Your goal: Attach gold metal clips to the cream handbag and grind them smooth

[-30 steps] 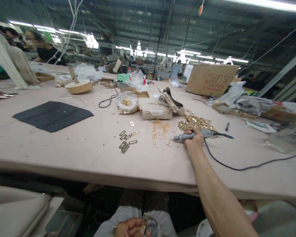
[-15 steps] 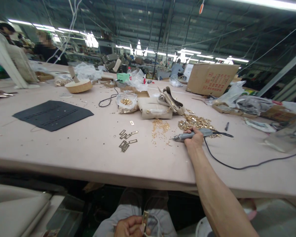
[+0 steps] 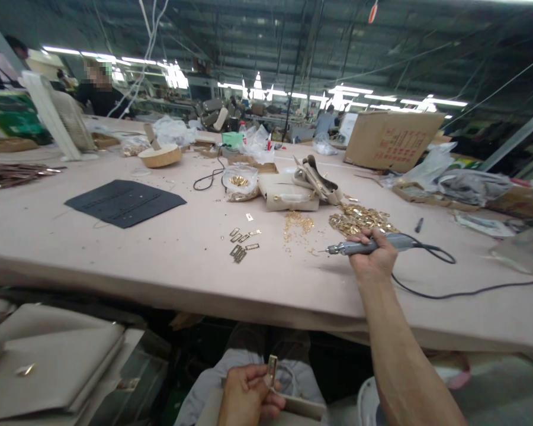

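Note:
My right hand point(image 3: 375, 255) is closed around a grey corded electric screwdriver point(image 3: 397, 241), held over the table with its bit pointing left. Small gold screws point(image 3: 298, 223) lie scattered just beyond the bit. A heap of gold metal fittings point(image 3: 359, 219) sits behind that hand. Down at my lap, my left hand point(image 3: 249, 393) pinches a gold metal plate point(image 3: 272, 371) that stands upright at a beige bag piece point(image 3: 302, 407). Much of that piece is cut off by the lower frame edge. Several dark rectangular frames point(image 3: 240, 253) rest on the table to the left.
Beige bags point(image 3: 291, 192) and a plastic bag of gold parts point(image 3: 240, 182) stand mid-table. A black sheet point(image 3: 124, 203), tape roll point(image 3: 160, 155) and white fan point(image 3: 55, 118) are leftward. A cardboard box point(image 3: 393, 141) stands back right. The cord point(image 3: 462, 294) crosses the right side. Beige bags point(image 3: 57, 355) are stacked lower left.
The view has shifted a little. My right hand has lifted the screwdriver off the tabletop and drawn it right, away from the screws. My left hand has risen, showing more of the beige piece.

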A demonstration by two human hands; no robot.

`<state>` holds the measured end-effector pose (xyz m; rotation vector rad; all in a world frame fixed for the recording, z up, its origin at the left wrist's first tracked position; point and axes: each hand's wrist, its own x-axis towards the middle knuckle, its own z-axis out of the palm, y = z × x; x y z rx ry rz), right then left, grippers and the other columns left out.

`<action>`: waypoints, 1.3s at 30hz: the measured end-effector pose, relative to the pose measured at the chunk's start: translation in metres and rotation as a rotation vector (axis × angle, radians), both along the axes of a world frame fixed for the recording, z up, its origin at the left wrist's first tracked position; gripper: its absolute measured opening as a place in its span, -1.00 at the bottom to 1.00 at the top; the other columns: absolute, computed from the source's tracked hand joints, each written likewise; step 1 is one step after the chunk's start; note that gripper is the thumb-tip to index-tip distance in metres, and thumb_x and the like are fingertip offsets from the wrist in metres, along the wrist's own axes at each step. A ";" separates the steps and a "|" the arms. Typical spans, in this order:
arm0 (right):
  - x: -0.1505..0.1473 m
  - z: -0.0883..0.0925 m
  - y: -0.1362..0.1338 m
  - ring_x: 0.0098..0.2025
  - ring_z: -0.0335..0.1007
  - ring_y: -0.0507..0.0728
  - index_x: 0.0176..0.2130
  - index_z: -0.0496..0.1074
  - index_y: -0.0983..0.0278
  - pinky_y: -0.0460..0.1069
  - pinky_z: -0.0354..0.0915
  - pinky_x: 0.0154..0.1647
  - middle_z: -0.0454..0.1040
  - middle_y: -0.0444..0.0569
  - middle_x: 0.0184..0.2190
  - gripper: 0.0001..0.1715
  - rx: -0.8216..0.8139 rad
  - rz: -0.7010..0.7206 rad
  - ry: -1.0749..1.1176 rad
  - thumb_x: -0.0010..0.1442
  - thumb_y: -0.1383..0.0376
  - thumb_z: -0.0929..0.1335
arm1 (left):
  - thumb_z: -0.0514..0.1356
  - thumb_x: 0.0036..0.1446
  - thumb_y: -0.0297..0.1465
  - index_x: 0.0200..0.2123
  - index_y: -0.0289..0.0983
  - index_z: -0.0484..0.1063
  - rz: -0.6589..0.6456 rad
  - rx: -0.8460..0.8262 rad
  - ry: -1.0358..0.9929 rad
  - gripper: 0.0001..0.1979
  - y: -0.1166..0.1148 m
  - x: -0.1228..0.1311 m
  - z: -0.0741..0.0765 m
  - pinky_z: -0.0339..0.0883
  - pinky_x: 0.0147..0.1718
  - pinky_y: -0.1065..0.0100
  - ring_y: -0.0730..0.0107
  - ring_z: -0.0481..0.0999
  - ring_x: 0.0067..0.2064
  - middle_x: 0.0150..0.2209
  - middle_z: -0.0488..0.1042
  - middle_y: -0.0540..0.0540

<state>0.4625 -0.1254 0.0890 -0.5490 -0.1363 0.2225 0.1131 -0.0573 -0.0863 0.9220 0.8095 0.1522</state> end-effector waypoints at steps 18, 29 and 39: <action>-0.267 -0.068 -0.038 -0.56 0.21 -0.01 -0.31 0.41 0.26 -0.01 0.22 -0.47 0.37 -0.15 -0.45 -0.91 -0.436 0.014 -0.303 0.16 0.39 0.43 | 0.18 0.17 -0.63 -0.19 -0.57 0.55 0.052 0.011 0.023 -0.82 -0.019 -0.005 0.035 0.53 -0.51 0.48 0.25 0.69 -0.42 -0.35 0.66 -0.31; -0.277 -0.077 -0.028 -0.58 0.27 0.01 -0.27 0.41 0.27 0.01 0.26 -0.47 0.41 -0.16 -0.47 -0.87 -0.492 -0.049 -0.408 0.17 0.41 0.44 | 0.14 0.14 -0.60 -0.25 -0.55 0.59 0.016 0.092 0.034 -0.78 -0.019 -0.007 0.040 0.54 -0.49 0.48 0.25 0.69 -0.40 -0.35 0.66 -0.32; -0.285 -0.082 -0.026 -0.53 0.32 0.03 -0.23 0.42 0.26 0.02 0.30 -0.42 0.40 -0.15 -0.45 -0.84 -0.577 -0.002 -0.509 0.19 0.40 0.46 | 0.19 0.10 -0.60 -0.26 -0.54 0.62 0.041 0.059 0.025 -0.80 -0.017 -0.007 0.038 0.54 -0.51 0.45 0.26 0.67 -0.45 -0.45 0.64 -0.27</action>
